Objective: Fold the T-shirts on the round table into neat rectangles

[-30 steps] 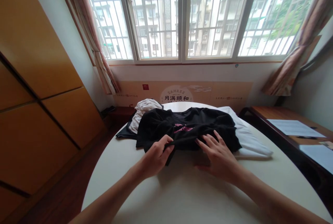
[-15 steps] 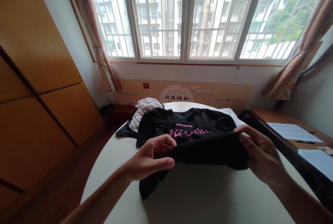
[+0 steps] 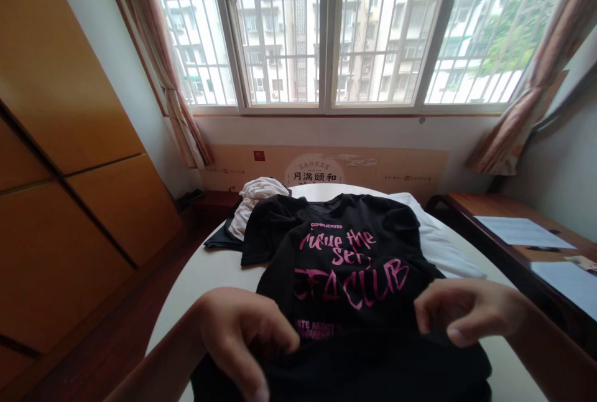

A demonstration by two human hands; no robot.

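A black T-shirt (image 3: 280, 293) with pink lettering lies spread over the round white table, its collar toward the window and its lower part toward me. Above its lower left side is my left hand (image 3: 245, 333), thumb and bent fingers apart, slightly blurred. Over the shirt's right edge hovers my right hand (image 3: 471, 308), its fingers curled and its thumb separate, with no cloth visibly pinched. A white garment (image 3: 448, 252) shows from beneath the shirt's right side. Behind the left sleeve sits a crumpled whitish cloth (image 3: 256, 196), beside a dark folded cloth (image 3: 219, 240).
The round table (image 3: 180, 302) curves around the clothes. To the right is a brown wooden desk (image 3: 485, 203) with paper sheets (image 3: 522, 232). A wooden cabinet (image 3: 107, 209) stands left. Ahead is a barred window (image 3: 326, 35) with curtains (image 3: 180, 122) at its sides.
The shirt's raised, folded-over lower part has come down toward me, uncovering more pink lettering. Both hands have moved lower and nearer; the right hand's pinch on the cloth has loosened.
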